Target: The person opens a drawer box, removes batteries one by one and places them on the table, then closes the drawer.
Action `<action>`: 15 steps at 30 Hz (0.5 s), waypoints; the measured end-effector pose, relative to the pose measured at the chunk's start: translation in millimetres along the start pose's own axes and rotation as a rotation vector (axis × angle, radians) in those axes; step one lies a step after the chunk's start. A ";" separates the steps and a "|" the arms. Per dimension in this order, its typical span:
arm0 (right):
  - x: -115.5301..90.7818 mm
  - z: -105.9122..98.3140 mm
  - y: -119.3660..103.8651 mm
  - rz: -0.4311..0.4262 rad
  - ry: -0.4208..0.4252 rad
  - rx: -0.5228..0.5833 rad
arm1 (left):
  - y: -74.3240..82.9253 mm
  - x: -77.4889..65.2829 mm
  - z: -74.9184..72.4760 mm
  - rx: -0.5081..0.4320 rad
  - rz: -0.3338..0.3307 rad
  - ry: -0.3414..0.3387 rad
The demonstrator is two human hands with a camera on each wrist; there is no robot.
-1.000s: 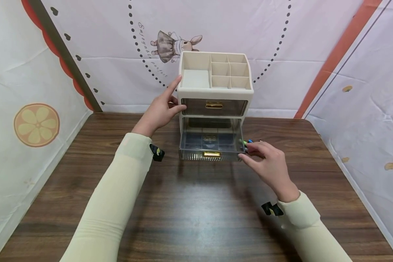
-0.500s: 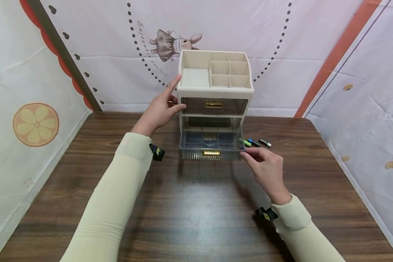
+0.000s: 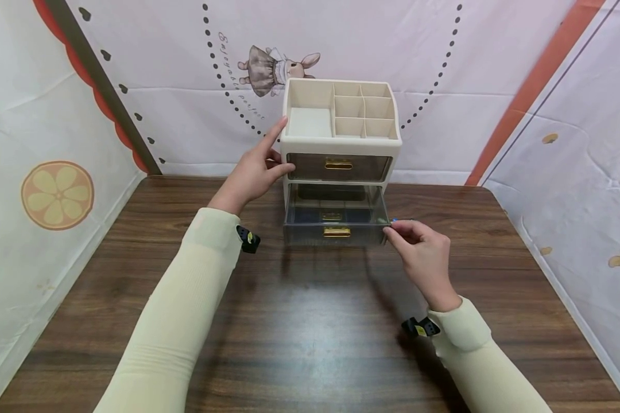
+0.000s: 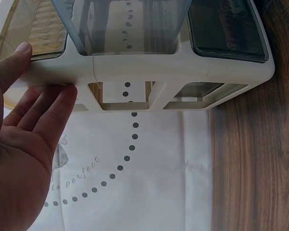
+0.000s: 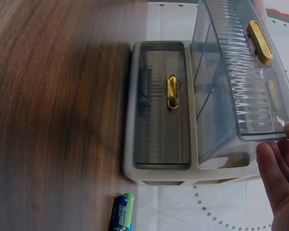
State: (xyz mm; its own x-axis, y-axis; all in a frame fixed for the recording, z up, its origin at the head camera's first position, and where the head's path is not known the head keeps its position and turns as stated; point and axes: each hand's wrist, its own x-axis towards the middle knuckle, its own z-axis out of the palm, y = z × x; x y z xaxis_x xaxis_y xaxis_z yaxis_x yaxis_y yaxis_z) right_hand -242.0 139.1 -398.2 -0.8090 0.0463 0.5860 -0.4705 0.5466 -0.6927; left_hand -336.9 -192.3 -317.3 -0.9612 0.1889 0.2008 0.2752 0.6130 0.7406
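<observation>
A cream desktop drawer organizer [image 3: 341, 145] stands at the back of the table, an open compartment tray on its top. Its clear middle drawer [image 3: 310, 235], with a gold handle [image 3: 337, 232], sticks out toward me. My left hand [image 3: 253, 175] grips the organizer's left front edge, thumb on the front and fingers along the side wall. My right hand [image 3: 425, 258] pinches the drawer's front right corner between thumb and fingers. The drawer's compartments show no contents that I can make out. In the right wrist view, the lower drawer [image 5: 159, 130] is closed.
Small batteries [image 5: 119, 211], dark blue and green, lie on the wooden table [image 3: 310, 332] right of the organizer, mostly behind my right hand in the head view. A printed white cloth [image 3: 186, 115] hangs behind and at both sides.
My right hand has shifted from beside the batteries onto the drawer's corner. The drawer front has moved a little back toward the organizer. The left hand stays put.
</observation>
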 end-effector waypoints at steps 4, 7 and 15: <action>1.8 1.5 0.3 0.009 0.000 0.007 | 0.2 0.8 -0.6 0.003 0.000 0.003; 1.9 3.9 1.8 0.012 -0.004 0.007 | 0.4 0.8 -0.9 0.006 0.004 0.007; 12.1 14.5 9.4 0.043 -0.006 0.001 | 0.4 1.1 0.4 0.017 0.016 0.006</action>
State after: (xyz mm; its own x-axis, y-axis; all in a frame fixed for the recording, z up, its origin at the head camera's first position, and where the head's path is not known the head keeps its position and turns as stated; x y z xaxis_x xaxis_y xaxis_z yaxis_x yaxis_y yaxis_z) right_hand -261.4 132.7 -403.8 -0.8308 0.0648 0.5528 -0.4353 0.5433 -0.7179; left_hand -337.9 -191.6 -317.0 -0.9568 0.1942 0.2162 0.2906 0.6227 0.7265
